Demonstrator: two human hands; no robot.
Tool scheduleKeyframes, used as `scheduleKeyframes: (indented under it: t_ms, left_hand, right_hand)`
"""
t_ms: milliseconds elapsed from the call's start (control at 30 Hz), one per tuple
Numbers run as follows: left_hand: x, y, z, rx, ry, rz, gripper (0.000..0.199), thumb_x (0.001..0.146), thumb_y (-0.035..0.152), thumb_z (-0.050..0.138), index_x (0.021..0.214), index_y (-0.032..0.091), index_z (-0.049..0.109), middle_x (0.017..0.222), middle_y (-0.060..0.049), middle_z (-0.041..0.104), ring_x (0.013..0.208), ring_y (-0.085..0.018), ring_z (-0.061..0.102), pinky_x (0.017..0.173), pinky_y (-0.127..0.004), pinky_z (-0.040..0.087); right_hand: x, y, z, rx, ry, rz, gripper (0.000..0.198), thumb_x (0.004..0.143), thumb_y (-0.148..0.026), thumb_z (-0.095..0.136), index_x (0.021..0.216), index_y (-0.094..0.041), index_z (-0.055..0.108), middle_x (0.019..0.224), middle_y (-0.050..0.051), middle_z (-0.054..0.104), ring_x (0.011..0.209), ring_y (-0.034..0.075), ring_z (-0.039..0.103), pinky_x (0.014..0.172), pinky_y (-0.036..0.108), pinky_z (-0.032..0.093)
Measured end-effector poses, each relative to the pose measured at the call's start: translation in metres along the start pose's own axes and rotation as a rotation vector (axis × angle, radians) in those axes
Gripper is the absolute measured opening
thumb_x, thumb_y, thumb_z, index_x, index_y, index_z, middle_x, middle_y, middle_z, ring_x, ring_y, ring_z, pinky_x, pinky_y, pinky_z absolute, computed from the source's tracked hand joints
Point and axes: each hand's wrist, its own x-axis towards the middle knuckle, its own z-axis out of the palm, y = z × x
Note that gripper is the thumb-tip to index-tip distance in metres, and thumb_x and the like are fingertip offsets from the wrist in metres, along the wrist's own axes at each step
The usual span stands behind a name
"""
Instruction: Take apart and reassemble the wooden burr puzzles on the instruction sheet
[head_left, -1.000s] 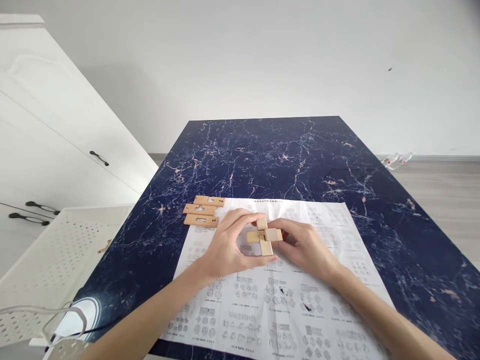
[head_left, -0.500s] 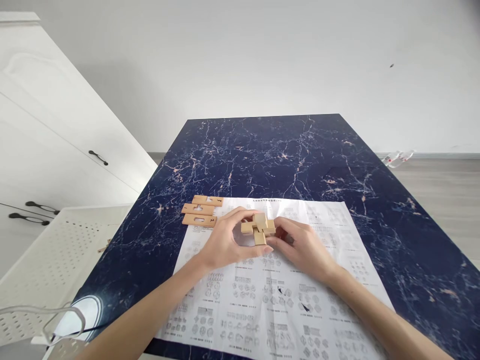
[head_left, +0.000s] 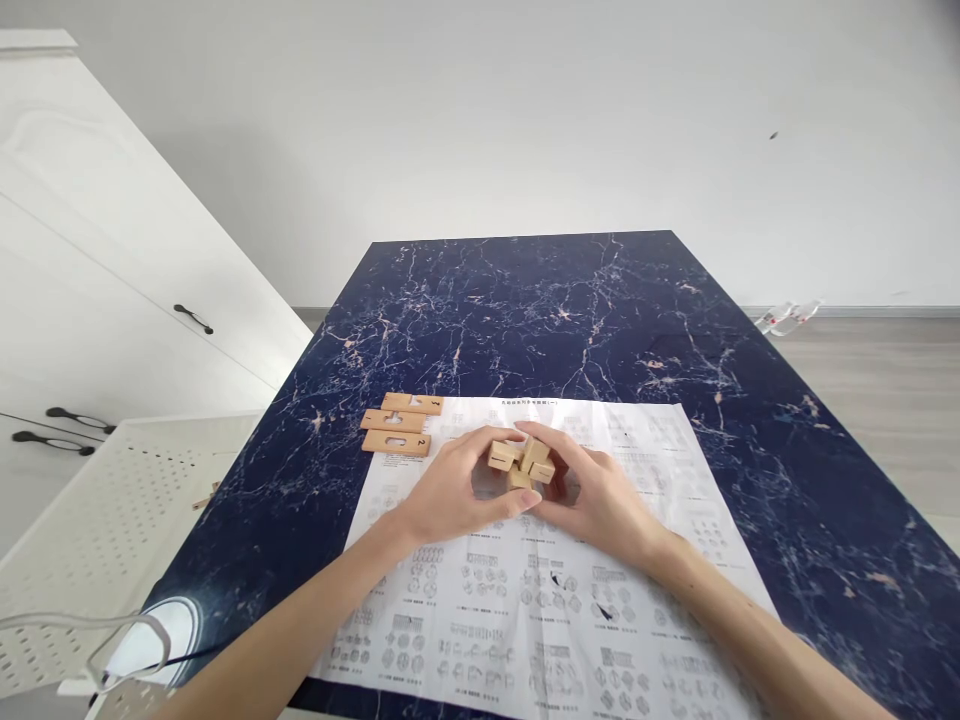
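Between my two hands is a light wooden burr puzzle [head_left: 523, 461], its interlocked bars jutting out in several directions. My left hand [head_left: 455, 487] curves around its left side, with the thumb on the near bar and the fingers behind. From the right, my right hand [head_left: 596, 487] wraps it, index finger reaching over the far side and thumb low in front. Some fingertips are hidden behind the wood. Under both hands spreads a creased white sheet [head_left: 495, 560] printed with small puzzle diagrams.
Three flat wooden pieces [head_left: 395, 420] with cut-out slots and numbers lie at the sheet's upper left corner. The dark blue marbled table [head_left: 510, 320] reaches toward the wall. To the left are a perforated white surface [head_left: 97, 520], a cable [head_left: 150, 620] and white cabinets [head_left: 150, 250].
The burr puzzle has been turned, so its bar ends now face differently. My right hand has shifted up and inward, its index finger now over the far side.
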Motion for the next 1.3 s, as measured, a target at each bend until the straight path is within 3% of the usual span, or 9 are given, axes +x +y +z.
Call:
scheduleKeyframes:
  t_ms: [100,233,367,533,800,1133,1300]
  left_hand:
    - [0.000,0.000,0.000,-0.004,-0.009,-0.001,0.055,0.087,0.045,0.081,0.135,0.027,0.062,0.131,-0.010,0.074,0.114,-0.031,0.073,0.093,-0.045,0.062]
    - [0.000,0.002,0.001,0.045,0.037,0.017,0.039,0.089,0.046,0.078,0.117,0.023,0.066,0.111,-0.006,0.076,0.094,-0.025,0.072,0.084,-0.042,0.061]
    - [0.000,-0.001,-0.001,0.158,0.225,0.028,0.040,0.091,0.046,0.076,0.121,0.024,0.065,0.113,-0.007,0.075,0.095,-0.024,0.070,0.086,-0.042,0.059]
    - [0.003,-0.015,-0.009,0.444,0.441,0.087,0.055,0.091,0.044,0.079,0.137,0.024,0.057,0.121,-0.009,0.072,0.111,-0.029,0.068,0.102,-0.052,0.053]
    - [0.008,-0.033,-0.017,0.758,0.421,0.110,0.053,0.089,0.035,0.077,0.136,0.019,0.059,0.127,-0.013,0.072,0.123,-0.037,0.064,0.107,-0.058,0.052]
    - [0.009,-0.033,-0.018,0.835,0.462,0.129,0.018,0.099,0.021,0.057,0.115,0.021,0.068,0.122,-0.014,0.069,0.122,-0.038,0.058,0.108,-0.061,0.047]
    - [0.009,-0.040,-0.019,0.859,0.501,0.124,0.024,0.103,0.016,0.050,0.119,0.022,0.067,0.123,-0.015,0.067,0.122,-0.038,0.056,0.108,-0.064,0.045]
  right_hand:
    - [-0.001,0.000,0.000,0.023,0.021,0.010,0.058,0.090,-0.029,0.072,0.145,-0.034,0.053,0.089,-0.001,0.071,0.062,0.016,0.059,0.060,0.032,0.054]
    - [0.000,0.002,-0.001,0.120,0.127,0.054,0.057,0.088,-0.034,0.079,0.140,-0.031,0.054,0.092,0.001,0.070,0.070,0.018,0.063,0.061,0.032,0.056]
    - [0.006,0.003,-0.004,0.163,0.243,0.085,0.062,0.088,-0.044,0.082,0.141,-0.028,0.053,0.089,0.001,0.070,0.069,0.019,0.063,0.063,0.035,0.057]
    - [0.011,0.006,-0.007,0.157,0.313,0.160,0.067,0.087,-0.051,0.082,0.142,-0.028,0.051,0.098,0.003,0.074,0.064,0.017,0.060,0.064,0.036,0.055]
    - [0.011,0.006,-0.007,0.129,0.307,0.168,0.068,0.085,-0.051,0.082,0.141,-0.026,0.052,0.095,0.003,0.074,0.060,0.016,0.059,0.061,0.035,0.053]
    - [0.013,0.001,-0.007,0.105,0.285,0.162,0.065,0.087,-0.053,0.079,0.140,-0.024,0.053,0.092,0.003,0.073,0.060,0.017,0.061,0.058,0.034,0.054]
    - [0.013,0.003,-0.006,0.109,0.279,0.157,0.066,0.087,-0.052,0.079,0.142,-0.025,0.053,0.092,0.004,0.073,0.061,0.018,0.061,0.058,0.035,0.054]
